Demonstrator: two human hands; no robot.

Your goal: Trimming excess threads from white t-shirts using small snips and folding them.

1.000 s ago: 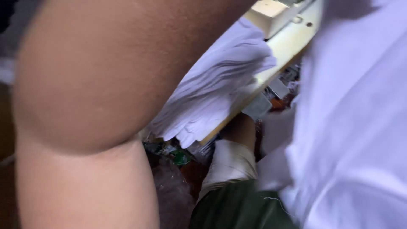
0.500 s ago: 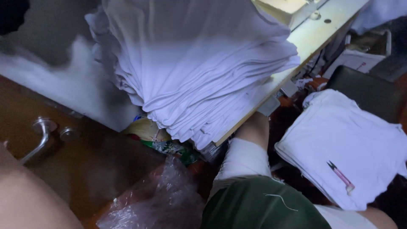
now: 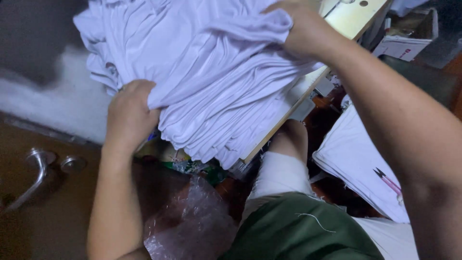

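Grip of both hands, left (image 3: 129,111) and right (image 3: 301,30), clenched on white cloth stack (image 3: 211,82).

Two hands: left hand (image 3: 129,111), right hand (image 3: 301,30). One tall stack of white fabric pieces (image 3: 207,82); number of layers too many and too closely packed to count. One second, flatter pile of white cloth (image 3: 356,159). One pink-handled tool (image 3: 389,182) lying on it. One clear plastic bag (image 3: 185,224). One metal handle (image 3: 31,175). One cardboard box (image 3: 409,33).
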